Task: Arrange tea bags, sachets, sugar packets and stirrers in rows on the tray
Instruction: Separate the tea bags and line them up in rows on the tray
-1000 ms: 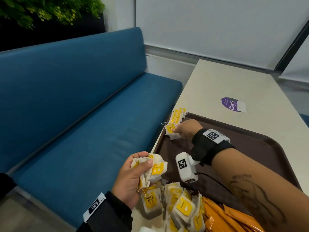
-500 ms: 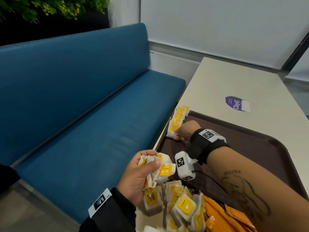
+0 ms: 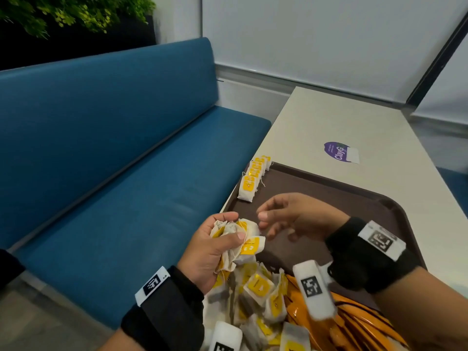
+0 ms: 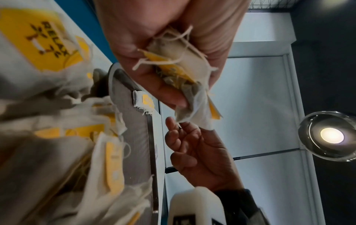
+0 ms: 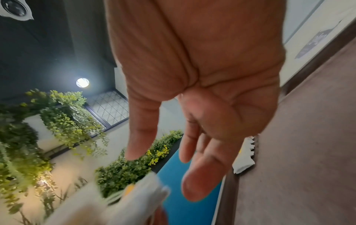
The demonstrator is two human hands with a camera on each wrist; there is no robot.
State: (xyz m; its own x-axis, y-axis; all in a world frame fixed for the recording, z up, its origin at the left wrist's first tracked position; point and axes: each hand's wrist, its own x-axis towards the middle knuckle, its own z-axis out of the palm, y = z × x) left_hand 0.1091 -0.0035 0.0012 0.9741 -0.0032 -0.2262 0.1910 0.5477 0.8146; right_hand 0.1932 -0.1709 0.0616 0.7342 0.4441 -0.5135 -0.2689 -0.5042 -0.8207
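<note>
My left hand (image 3: 215, 247) grips a bunch of white tea bags with yellow tags (image 3: 243, 243) just off the brown tray's (image 3: 354, 198) near left corner; the same bunch (image 4: 181, 73) shows crumpled in the left wrist view. My right hand (image 3: 276, 219) hovers empty over the tray, fingers spread, fingertips close to the bunch but apart from it. A row of tea bags (image 3: 254, 177) stands along the tray's left rim at the far corner. A loose pile of tea bags (image 3: 255, 292) lies at the near end, with orange sachets (image 3: 354, 323) beside it.
The tray sits on a cream table (image 3: 354, 117) bearing a purple sticker (image 3: 339, 152). A blue bench (image 3: 114, 160) runs along the left, below the table edge. Plants (image 3: 71, 13) hang above the bench back.
My right hand has left the row at the tray's far left corner and drawn back toward the left hand's bunch, now empty. The left hand still holds its tea bags.
</note>
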